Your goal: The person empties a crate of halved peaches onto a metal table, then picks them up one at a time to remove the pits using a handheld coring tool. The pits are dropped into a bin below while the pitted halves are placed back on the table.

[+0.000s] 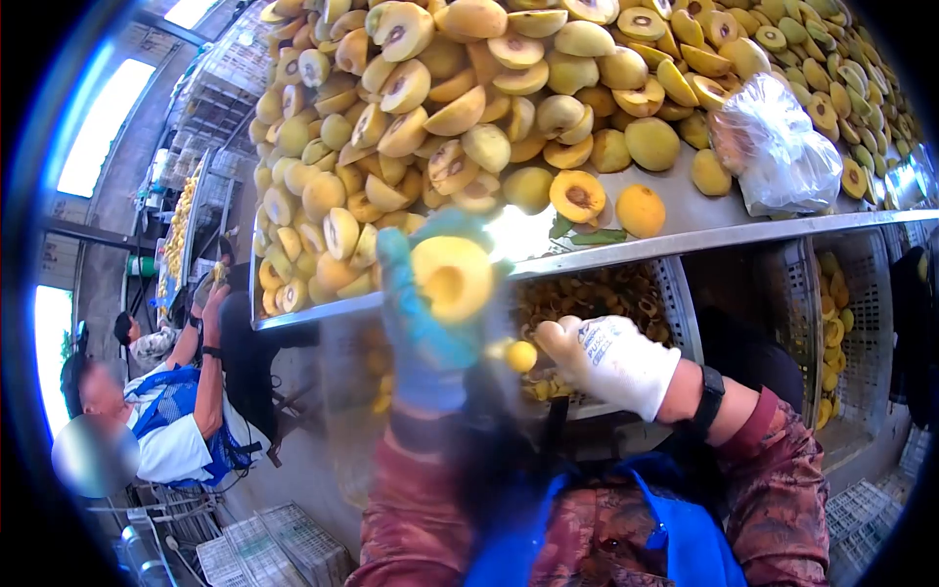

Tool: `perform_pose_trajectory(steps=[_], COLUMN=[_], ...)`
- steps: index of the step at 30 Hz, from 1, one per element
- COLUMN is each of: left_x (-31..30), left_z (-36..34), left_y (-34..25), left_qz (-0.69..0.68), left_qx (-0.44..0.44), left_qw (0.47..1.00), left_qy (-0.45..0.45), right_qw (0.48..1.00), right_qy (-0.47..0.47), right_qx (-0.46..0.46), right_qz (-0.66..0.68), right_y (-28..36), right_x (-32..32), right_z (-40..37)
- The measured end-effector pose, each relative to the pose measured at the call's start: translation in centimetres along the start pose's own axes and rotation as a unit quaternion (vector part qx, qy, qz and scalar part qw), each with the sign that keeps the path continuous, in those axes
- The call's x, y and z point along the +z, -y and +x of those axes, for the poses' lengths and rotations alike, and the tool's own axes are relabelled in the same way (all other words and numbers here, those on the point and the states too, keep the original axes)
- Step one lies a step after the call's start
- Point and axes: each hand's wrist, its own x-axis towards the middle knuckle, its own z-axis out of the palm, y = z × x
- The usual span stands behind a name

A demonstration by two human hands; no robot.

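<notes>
Centre frame: left hand (421, 323) closed round peach half (452, 279), hollow facing camera, apparently to expose cavity; right hand (608, 357) pinching small yellow piece (520, 355) just beside; heaped halves (460, 117) above.

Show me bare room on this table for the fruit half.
Bare table shows only at the front edge, between the round fruit and the plastic bag. The fruit pile crowds everything left and behind. The left hand grips the fruit half.
</notes>
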Motion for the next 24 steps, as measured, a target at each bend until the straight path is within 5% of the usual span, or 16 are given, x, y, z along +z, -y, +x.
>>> perform_pose_trajectory(steps=[3,5,6,8,10,13,18,20,24], left_x=[-5.7,-9.6,-12.6,-15.3,-10.7,-3.5,5.1,6.5,7.7], left_z=[-0.8,-2.0,-1.9,-1.1,-1.1,2.9,10.4,11.0,9.4], left_y=[-1.7,-5.0,-6.0,-6.9,-6.2,-2.1,4.4,5.8,5.4], left_qz=[0.145,0.276,0.547,0.761,0.78,0.715,0.713,0.769,0.809], left_qx=[0.142,0.115,0.162,0.191,0.237,0.318,0.406,0.394,0.295], left_qw=[0.979,0.954,0.821,0.62,0.577,0.61,0.471,0.35,0.315], left_qy=[-0.031,-0.038,-0.015,-0.013,0.044,0.126,0.323,0.362,0.399], right_qw=[0.945,0.964,0.98,0.984,0.982,0.994,0.998,0.999,0.986], right_qy=[0.139,0.125,0.077,0.072,0.095,0.055,0.011,0.009,0.035], right_qx=[0.096,0.1,0.073,0.088,0.109,0.046,0.009,0.025,0.138], right_qz=[-0.279,-0.212,-0.17,-0.135,-0.12,-0.079,-0.066,-0.04,0.087], right_y=[-4.5,-4.1,-3.5,-3.6,-3.0,-2.6,-2.3,-2.7,-2.4], right_x=[4.3,3.3,2.5,1.9,1.3,0.7,0.1,0.2,-0.7], right_z=[-0.6,-0.9,-1.4,-1.8,-1.8,-2.5,-2.8,-2.9,-3.0])
